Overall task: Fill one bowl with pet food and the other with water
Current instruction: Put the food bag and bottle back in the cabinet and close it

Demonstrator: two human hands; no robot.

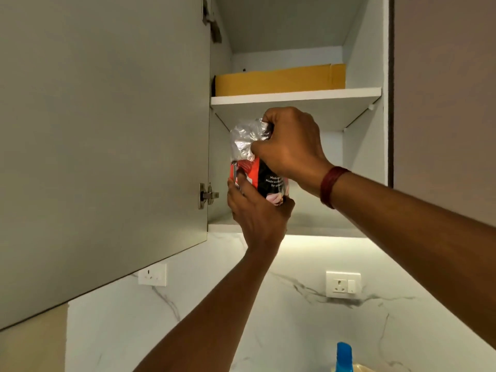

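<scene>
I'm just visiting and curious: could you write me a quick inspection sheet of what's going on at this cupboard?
Surface: lower cabinet shelf, bare where visible.
Job's things: pet food bag, crumpled foil top; bowls not seen.
Clutter: cardboard box on upper shelf; blue spray bottle top below.
Hands: left hand cups bag's base; right hand grips its top.
Cables: nothing seen.
Surroundings: open cabinet door, marble wall, two wall sockets.

Crinkled glossy foil pet-food bag (pixel 248 142)
</scene>
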